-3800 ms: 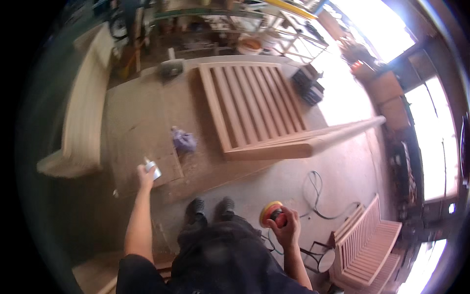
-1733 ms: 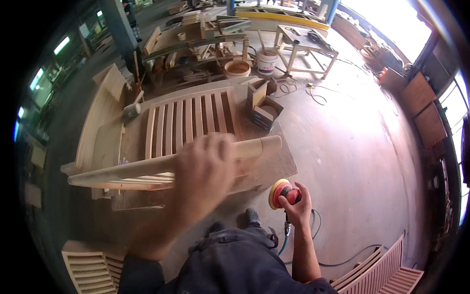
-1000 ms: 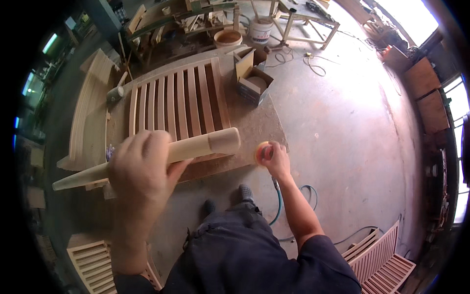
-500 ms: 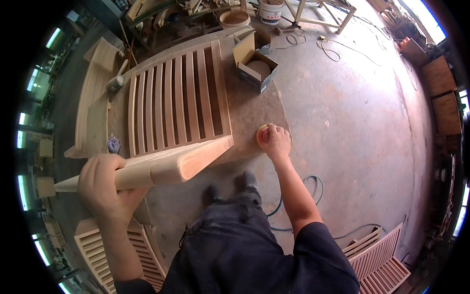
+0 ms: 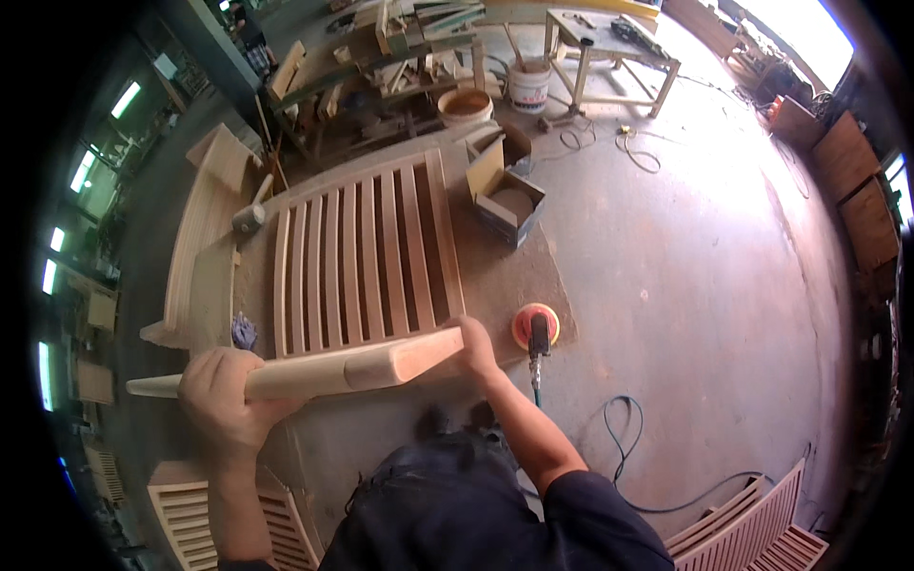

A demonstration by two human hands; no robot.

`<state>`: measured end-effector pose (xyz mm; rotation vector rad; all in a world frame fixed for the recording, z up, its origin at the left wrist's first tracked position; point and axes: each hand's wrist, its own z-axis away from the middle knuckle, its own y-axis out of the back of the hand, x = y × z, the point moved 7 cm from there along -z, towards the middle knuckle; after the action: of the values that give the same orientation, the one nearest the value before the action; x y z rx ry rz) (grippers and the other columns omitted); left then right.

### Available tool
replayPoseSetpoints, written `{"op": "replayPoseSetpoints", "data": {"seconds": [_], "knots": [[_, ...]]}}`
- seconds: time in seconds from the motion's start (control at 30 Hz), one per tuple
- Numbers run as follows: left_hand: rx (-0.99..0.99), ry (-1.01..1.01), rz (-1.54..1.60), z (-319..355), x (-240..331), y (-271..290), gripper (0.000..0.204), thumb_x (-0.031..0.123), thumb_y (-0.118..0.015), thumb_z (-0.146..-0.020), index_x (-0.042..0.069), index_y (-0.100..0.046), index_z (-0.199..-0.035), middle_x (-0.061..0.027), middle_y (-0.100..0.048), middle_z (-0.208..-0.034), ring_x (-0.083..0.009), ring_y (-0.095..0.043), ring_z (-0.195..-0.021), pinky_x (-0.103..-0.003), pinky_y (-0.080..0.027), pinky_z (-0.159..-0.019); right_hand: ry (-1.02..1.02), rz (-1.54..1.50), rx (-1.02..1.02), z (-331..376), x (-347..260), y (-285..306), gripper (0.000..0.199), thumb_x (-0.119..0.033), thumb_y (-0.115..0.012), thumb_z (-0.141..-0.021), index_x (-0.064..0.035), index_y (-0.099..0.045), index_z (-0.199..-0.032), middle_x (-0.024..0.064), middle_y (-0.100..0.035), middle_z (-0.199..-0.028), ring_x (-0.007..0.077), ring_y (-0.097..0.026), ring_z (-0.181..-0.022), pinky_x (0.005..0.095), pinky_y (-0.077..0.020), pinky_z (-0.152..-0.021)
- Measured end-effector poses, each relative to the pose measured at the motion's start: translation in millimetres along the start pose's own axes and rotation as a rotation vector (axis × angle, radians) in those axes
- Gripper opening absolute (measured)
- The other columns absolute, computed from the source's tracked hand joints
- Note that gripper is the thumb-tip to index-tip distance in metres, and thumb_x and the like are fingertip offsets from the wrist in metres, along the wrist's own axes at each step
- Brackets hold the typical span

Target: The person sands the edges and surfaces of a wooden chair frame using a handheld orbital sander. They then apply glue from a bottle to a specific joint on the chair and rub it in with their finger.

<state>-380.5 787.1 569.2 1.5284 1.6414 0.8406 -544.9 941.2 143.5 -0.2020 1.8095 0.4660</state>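
A slatted wooden frame [image 5: 367, 257] lies in front of me on a brown mat, its thick rounded top rail [image 5: 324, 371] nearest to me. My left hand [image 5: 224, 400] grips the left part of that rail. My right hand [image 5: 476, 347] holds the rail's right end. A round orange sander [image 5: 535, 328] rests on the mat just right of my right hand, free of both hands, its hose [image 5: 619, 466] trailing over the concrete floor.
An open cardboard box [image 5: 505, 195] stands beyond the frame. A curved wooden bench part [image 5: 195, 247] lies at left with a mallet [image 5: 249, 217] beside it. Slatted panels [image 5: 195, 519] sit at lower left and lower right. Buckets, a bowl and workbenches stand at the back.
My right hand has set the sander down on the mat and moved left onto the rail's right end. My left hand has kept its hold on the rail.
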Motion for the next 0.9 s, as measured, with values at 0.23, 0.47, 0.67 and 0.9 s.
{"op": "replayPoseSetpoints", "data": {"seconds": [0.23, 0.47, 0.67, 0.9], "knots": [[0.284, 0.434, 0.238, 61, -165, 98, 0.042, 0.026, -0.089, -0.078, 0.001, -0.069, -0.104, -0.0040, -0.069, -0.095, -0.0188, -0.066, -0.090, -0.037, -0.054, -0.081, 0.397, 0.180, 0.135, -64, -201, 44, 0.037, -0.002, -0.076, -0.067, -0.0065, -0.068, -0.103, 0.0157, -0.070, -0.095, 0.0410, -0.068, -0.094, 0.0473, -0.0540, -0.080], [0.825, 0.785, 0.291, 193, -280, 136, 0.051, 0.031, -0.067, -0.104, -0.009, -0.063, -0.134, -0.0144, -0.070, -0.123, -0.0220, -0.064, -0.107, -0.035, -0.051, -0.096, 0.823, 0.453, 0.074, -122, -423, 61, 0.038, -0.005, -0.073, -0.068, -0.0087, -0.068, -0.105, 0.0092, -0.069, -0.099, 0.0338, -0.067, -0.101, 0.0444, -0.0552, -0.085], [1.005, 1.100, 0.561, 290, -276, -20, 0.078, 0.057, -0.064, -0.101, -0.010, -0.057, -0.142, -0.0236, -0.066, -0.131, -0.0319, -0.068, -0.107, -0.043, -0.059, -0.086, 1.085, 0.724, -0.095, -100, -475, 11, 0.030, -0.013, -0.069, -0.077, -0.0075, -0.071, -0.107, 0.0050, -0.072, -0.106, 0.0250, -0.069, -0.104, 0.0371, -0.0575, -0.085], [0.987, 1.096, 0.568, 325, -305, -54, 0.099, 0.077, -0.055, -0.099, -0.010, -0.052, -0.147, -0.0238, -0.060, -0.137, -0.0334, -0.066, -0.113, -0.041, -0.060, -0.087, 1.301, 0.501, 0.058, -82, -466, -8, 0.034, -0.019, -0.071, -0.079, -0.0099, -0.073, -0.112, 0.0070, -0.072, -0.115, 0.0274, -0.066, -0.112, 0.0416, -0.0536, -0.098]]}}
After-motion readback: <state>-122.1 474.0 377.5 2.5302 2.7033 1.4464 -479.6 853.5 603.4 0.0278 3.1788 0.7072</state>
